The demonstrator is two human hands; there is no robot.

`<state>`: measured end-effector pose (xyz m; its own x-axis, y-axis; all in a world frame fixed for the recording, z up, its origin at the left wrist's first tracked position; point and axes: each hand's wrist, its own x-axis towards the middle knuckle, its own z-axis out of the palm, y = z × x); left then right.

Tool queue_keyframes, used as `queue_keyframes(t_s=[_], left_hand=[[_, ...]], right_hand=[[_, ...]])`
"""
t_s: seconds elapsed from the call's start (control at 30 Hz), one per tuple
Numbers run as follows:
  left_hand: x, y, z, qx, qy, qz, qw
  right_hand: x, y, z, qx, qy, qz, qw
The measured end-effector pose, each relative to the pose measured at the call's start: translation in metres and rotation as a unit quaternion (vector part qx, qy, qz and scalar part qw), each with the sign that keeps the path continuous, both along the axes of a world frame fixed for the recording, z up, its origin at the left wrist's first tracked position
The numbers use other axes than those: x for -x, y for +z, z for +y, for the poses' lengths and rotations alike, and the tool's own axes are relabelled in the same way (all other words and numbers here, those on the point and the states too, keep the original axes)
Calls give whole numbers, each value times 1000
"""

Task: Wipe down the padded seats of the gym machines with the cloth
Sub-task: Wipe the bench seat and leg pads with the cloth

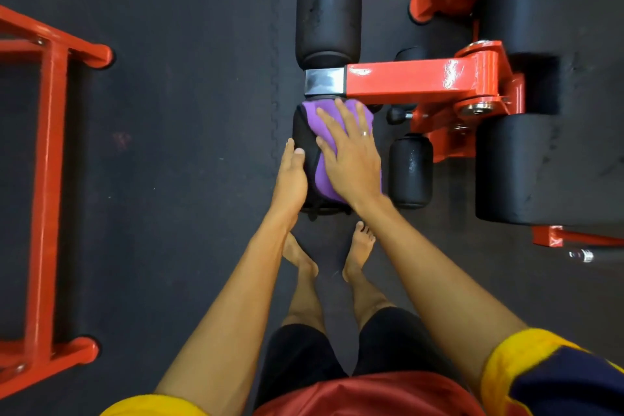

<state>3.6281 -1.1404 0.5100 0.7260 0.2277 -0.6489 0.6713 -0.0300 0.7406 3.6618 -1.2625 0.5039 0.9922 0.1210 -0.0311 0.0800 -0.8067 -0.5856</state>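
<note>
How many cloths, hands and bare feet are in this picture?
Cloths: 1, the purple cloth
Hands: 2, the left hand and the right hand
Bare feet: 2, the left foot and the right foot
Total: 5

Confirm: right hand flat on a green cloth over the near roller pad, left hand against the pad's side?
Not quite. The cloth is purple, not green. The rest holds: the head view shows the right hand flat on it over the near roller pad, and the left hand against the pad's side.
</note>
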Motion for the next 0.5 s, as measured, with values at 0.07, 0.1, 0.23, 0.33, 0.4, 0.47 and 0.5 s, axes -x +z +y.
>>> queue_keyframes(t_s=[0.07, 0.1, 0.23, 0.33, 0.4, 0.47, 0.5], left_hand=[[-10, -6, 8, 40, 22, 38, 998], [-13, -15, 13, 63, 30, 61, 996], [-12, -41, 18, 111, 61, 127, 984], [-12, -3, -4, 62, 83, 97, 990], [-10, 13, -21, 4, 67, 62, 996], [-6, 23, -32, -35, 33, 44, 998], [-3, 22, -33, -35, 26, 36, 998]], right_hand=[[40, -1, -3, -2, 5, -5, 1000], [60, 0, -4, -13, 8, -1, 1000], [120, 5, -12, -51, 33, 37, 997], [89, 4, -9, -58, 8, 49, 997], [39, 4, -3, -40, 7, 38, 998], [-11, 6, 2, -15, 11, 50, 999], [-27, 6, 4, -2, 15, 57, 998]])
